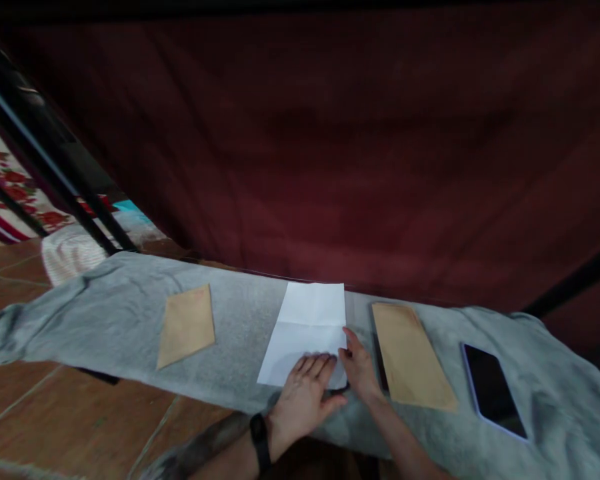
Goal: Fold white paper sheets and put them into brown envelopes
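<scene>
Left hand (304,395) at lower centre, open flat on creased white rectangular paper (306,335), right hand (360,368) at its right edge, grip unclear

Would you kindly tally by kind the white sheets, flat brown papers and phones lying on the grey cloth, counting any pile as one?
White sheet: 1
Brown papers: 2
Phone: 1
Total: 4
</scene>
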`<state>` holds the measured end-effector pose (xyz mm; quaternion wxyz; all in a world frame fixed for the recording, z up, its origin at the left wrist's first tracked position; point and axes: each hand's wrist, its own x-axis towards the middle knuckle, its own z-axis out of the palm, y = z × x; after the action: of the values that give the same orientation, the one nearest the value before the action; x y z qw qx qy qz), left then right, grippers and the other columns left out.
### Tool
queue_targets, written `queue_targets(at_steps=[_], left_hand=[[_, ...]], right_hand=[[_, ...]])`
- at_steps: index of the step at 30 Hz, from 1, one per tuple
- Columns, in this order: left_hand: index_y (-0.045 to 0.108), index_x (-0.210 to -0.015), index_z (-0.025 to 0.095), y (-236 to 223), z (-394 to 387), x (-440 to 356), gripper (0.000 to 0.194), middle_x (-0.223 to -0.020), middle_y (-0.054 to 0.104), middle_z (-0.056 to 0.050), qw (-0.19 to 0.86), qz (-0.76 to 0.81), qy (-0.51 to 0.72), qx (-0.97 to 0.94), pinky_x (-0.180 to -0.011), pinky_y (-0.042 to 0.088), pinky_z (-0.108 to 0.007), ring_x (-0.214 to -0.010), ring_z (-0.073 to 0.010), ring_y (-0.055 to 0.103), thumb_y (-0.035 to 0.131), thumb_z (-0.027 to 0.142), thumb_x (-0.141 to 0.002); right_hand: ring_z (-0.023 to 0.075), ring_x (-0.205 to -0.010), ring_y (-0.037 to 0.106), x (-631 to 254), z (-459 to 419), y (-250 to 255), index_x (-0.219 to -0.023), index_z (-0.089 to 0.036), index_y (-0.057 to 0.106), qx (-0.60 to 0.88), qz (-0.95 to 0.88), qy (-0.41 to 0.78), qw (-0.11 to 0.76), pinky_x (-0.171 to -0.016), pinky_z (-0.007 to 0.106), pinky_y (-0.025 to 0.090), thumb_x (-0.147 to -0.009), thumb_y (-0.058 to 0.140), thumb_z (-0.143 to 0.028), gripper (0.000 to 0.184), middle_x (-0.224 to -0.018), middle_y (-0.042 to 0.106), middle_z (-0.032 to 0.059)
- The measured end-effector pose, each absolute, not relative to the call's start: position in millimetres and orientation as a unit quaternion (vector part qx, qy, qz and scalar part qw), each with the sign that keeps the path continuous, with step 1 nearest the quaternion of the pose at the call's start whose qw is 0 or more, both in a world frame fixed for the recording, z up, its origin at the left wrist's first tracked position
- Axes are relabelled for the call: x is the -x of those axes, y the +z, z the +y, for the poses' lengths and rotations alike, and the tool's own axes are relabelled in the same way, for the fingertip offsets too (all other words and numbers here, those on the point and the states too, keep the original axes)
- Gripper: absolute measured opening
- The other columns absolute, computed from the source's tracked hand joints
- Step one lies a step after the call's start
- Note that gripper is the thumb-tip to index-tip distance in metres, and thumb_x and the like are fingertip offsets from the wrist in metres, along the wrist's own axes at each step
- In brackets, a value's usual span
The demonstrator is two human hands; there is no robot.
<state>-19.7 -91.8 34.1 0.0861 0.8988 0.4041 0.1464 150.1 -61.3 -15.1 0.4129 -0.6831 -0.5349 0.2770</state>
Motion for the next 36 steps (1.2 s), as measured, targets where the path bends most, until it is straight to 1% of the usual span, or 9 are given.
queue_targets(at_steps=[2,4,9,11,18,25,28,32,36], left_hand=[[0.055,-0.14,0.02,36.4,-79.4,27.6,0.054,-0.141,0.061,-0.013,0.102,0.438,0.161,-0.878,-0.11,0.044,-0.049,-0.128,-0.0294,0.058,0.053,0.052,-0.097],[0.053,-0.142,0.019,34.7,-65.5,33.6,0.051,-0.145,0.058,-0.014,0.088,0.466,0.172,-0.863,-0.111,0.044,-0.048,-0.132,-0.0288,0.055,0.044,0.048,-0.102],[0.042,-0.152,0.018,12.9,-38.3,43.2,0.058,-0.161,0.037,-0.016,0.04,0.48,0.158,-0.862,-0.117,0.036,-0.052,-0.149,-0.0319,0.033,0.043,0.047,-0.102],[0.04,-0.153,0.017,2.2,-35.5,46.5,0.06,-0.162,0.034,-0.017,0.031,0.501,0.142,-0.853,-0.118,0.034,-0.053,-0.151,-0.0326,0.03,0.04,0.048,-0.102],[0.042,-0.153,0.016,-15.0,-49.8,45.9,0.064,-0.162,0.034,-0.017,0.003,0.51,0.121,-0.851,-0.12,0.026,-0.058,-0.151,-0.0354,0.028,0.039,0.055,-0.101],[0.04,-0.154,0.017,-16.6,-51.2,39.4,0.066,-0.162,0.034,-0.017,-0.007,0.513,0.132,-0.848,-0.118,0.031,-0.057,-0.149,-0.0361,0.033,0.043,0.054,-0.1],[0.042,-0.154,0.018,-15.8,-49.7,41.6,0.065,-0.161,0.035,-0.017,-0.005,0.504,0.124,-0.855,-0.118,0.031,-0.057,-0.149,-0.036,0.033,0.043,0.054,-0.1],[0.043,-0.153,0.021,-11.6,-48.5,43.9,0.06,-0.161,0.037,-0.016,-0.007,0.495,0.12,-0.861,-0.116,0.034,-0.056,-0.146,-0.0362,0.039,0.042,0.05,-0.101],[0.042,-0.154,0.018,-5.8,-43.2,39.4,0.059,-0.157,0.044,-0.016,-0.01,0.5,0.133,-0.856,-0.116,0.033,-0.056,-0.143,-0.0364,0.042,0.039,0.047,-0.102]], right_hand=[[0.0245,-0.09,0.071,-151.7,-61.3,-16.5,-0.139,-0.015,0.054,0.682,-0.533,0.272,0.42,-0.087,0.039,0.057,-0.082,0.043,-0.016,0.058,-0.102,0.073,0.0094],[0.0244,-0.087,0.071,-151.6,-61.6,-17.4,-0.135,-0.017,0.058,0.687,-0.532,0.266,0.418,-0.084,0.039,0.057,-0.081,0.044,-0.016,0.055,-0.098,0.073,0.0083],[0.0246,-0.085,0.071,-149.3,-62.5,-18.2,-0.127,-0.021,0.064,0.703,-0.528,0.25,0.406,-0.084,0.039,0.058,-0.08,0.045,-0.016,0.051,-0.095,0.074,0.0068],[0.0243,-0.085,0.071,-150.1,-63.0,-17.9,-0.126,-0.02,0.065,0.71,-0.531,0.245,0.392,-0.083,0.038,0.058,-0.081,0.045,-0.016,0.05,-0.096,0.074,0.007],[0.0232,-0.094,0.071,-161.1,-61.8,-12.2,-0.123,-0.02,0.067,0.734,-0.551,0.229,0.324,-0.086,0.035,0.056,-0.081,0.045,-0.012,0.048,-0.102,0.075,0.0071],[0.0215,-0.089,0.072,-165.3,-62.6,-9.3,-0.125,-0.02,0.066,0.743,-0.556,0.227,0.294,-0.085,0.032,0.054,-0.083,0.046,-0.012,0.047,-0.097,0.075,0.0055],[0.0209,-0.093,0.072,-164.7,-67.2,-7.4,-0.129,-0.021,0.062,0.747,-0.571,0.214,0.263,-0.088,0.031,0.052,-0.086,0.046,-0.011,0.047,-0.104,0.076,0.0055],[0.0229,-0.099,0.072,-166.9,-72.5,2.0,-0.13,-0.022,0.062,0.763,-0.593,0.158,0.202,-0.091,0.033,0.052,-0.091,0.047,-0.013,0.043,-0.11,0.075,0.0075],[0.0286,-0.109,0.067,-161.8,-68.7,15.9,-0.123,-0.018,0.068,0.774,-0.601,0.079,0.186,-0.098,0.04,0.05,-0.095,0.048,-0.019,0.034,-0.117,0.071,0.015]])
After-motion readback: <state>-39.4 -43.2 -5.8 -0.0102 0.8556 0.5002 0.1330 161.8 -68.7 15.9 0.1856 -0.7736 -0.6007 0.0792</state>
